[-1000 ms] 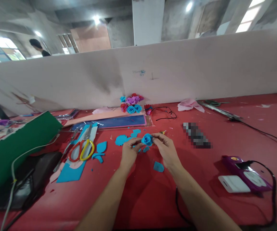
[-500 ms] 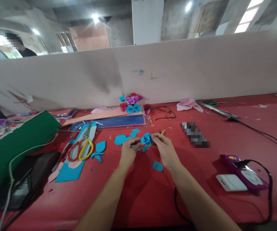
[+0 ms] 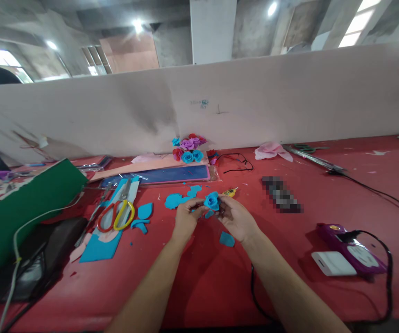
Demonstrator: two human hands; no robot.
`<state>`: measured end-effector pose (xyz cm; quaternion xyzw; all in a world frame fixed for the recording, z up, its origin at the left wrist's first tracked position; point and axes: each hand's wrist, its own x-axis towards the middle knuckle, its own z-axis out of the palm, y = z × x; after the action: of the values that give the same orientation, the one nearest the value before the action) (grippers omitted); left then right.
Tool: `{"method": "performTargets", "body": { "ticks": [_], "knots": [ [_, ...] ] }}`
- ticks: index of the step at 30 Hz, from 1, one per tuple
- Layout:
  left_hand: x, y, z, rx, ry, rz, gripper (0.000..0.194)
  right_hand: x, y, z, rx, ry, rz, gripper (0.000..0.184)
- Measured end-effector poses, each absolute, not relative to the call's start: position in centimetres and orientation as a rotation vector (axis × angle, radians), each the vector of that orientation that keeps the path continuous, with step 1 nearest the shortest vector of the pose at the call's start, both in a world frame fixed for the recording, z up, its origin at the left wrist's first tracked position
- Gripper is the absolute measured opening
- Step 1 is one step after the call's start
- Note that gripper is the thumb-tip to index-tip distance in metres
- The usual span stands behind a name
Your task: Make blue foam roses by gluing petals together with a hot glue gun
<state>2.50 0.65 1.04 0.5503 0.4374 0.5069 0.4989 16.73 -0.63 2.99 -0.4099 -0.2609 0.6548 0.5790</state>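
Note:
A blue handmade rose (image 3: 212,201) is held between both hands above the red table (image 3: 199,286). My left hand (image 3: 187,217) pinches its left edge. The fingers of my right hand (image 3: 237,216) are closed on its right side, partly hidden behind the petals. Blue cut-out scraps (image 3: 174,201) lie just beyond my left hand, and a loose blue petal (image 3: 227,239) rests below my right hand. Behind the right fingers shows a small yellow item (image 3: 230,192), partly covered. More blue pieces (image 3: 145,211) lie to the left.
Red- and yellow-handled scissors (image 3: 123,215) lie on blue sheets (image 3: 102,247) at left, beside a green board (image 3: 29,208). Finished flowers (image 3: 190,148) stand by the white partition (image 3: 272,97). A purple power strip (image 3: 355,252) with a white charger (image 3: 333,263) sits at right. A person (image 3: 0,74) is beyond the partition.
My right hand has shifted its grip, fingers curling lower beside the rose, which now faces more toward me. More of the yellow item shows. The person behind the partition has moved left.

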Motion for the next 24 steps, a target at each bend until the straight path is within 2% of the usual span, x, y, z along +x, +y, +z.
{"method": "performTargets", "body": {
  "ticks": [17,24],
  "knots": [
    [2.48,0.25,1.82,1.285,0.91,1.212,0.017,16.74,-1.38,3.74,-0.983,-0.735,1.394,0.013],
    [2.44,0.41,1.84,1.399,0.958,1.183,0.019,16.78,-1.34,3.72,-1.066,-0.854,1.285,0.018]
  ]
}}
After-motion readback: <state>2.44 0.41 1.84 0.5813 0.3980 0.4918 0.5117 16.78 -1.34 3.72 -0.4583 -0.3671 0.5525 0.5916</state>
